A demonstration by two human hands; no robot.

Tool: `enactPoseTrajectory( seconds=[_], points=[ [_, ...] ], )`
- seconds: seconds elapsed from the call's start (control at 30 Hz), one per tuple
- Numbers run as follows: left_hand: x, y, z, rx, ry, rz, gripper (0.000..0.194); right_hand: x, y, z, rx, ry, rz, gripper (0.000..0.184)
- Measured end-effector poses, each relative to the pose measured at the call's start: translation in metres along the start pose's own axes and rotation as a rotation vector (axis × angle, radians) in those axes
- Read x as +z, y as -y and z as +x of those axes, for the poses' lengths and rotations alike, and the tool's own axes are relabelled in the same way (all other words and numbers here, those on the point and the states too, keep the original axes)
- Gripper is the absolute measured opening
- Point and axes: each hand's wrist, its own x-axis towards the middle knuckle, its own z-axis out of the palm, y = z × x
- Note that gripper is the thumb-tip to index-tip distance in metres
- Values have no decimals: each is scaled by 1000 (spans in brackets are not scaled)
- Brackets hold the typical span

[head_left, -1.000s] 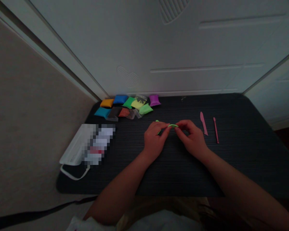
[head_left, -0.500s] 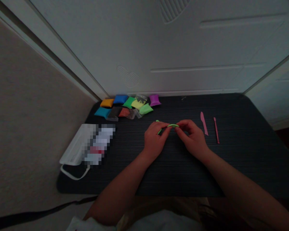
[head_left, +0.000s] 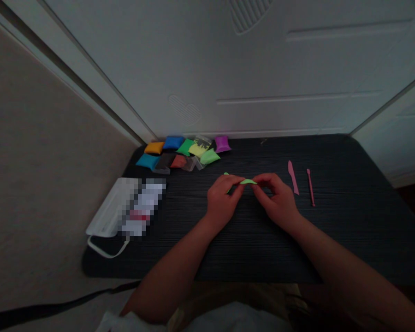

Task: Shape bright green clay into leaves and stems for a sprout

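Grip is a two-sided fingertip pinch: left hand (head_left: 221, 196) and right hand (head_left: 279, 198) pinch the light-green strip (head_left: 248, 181) at its opposite ends, thumbs nearer the body, strip bridging the gap above the desk (head_left: 249, 249). Strip arches slightly, looks soft and thin. More green (head_left: 226, 174) shows beside the left fingers, partly hidden; can't tell if it joins the strip. For good handling: light, even pressure at both ends, fingertips level, small moves; a hard pinch would likely dent it, a pull could thin or tear the middle. Wrists low and steady should help. Pink knife-shaped tool (head_left: 292, 175) and pink rod (head_left: 310, 186) lie apart, right of the right hand. Coloured packets, incl. light-green packet (head_left: 210, 157), sit beyond the left hand; white mask (head_left: 114, 207) at far left.
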Motion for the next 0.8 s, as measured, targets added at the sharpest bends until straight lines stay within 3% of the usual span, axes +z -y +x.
enactPoseTrajectory(
  seconds=[0.33, 0.53, 0.73, 0.8],
  points=[
    [1, -2, 2, -39, 54, -23, 9, 1, 0, 0, 50, -24, 32, 11],
    [0, -3, 1, -105, 88, -56, 11, 3, -2, 1, 117, -33, 169, 14],
    [-1, 0, 2, -339, 99, -487, 30, 3, -6, 5, 337, 31, 518, 24],
    [0, 2, 3, -393, 101, -583, 28, 3, -9, 7, 396, 41, 595, 24]
  ],
)
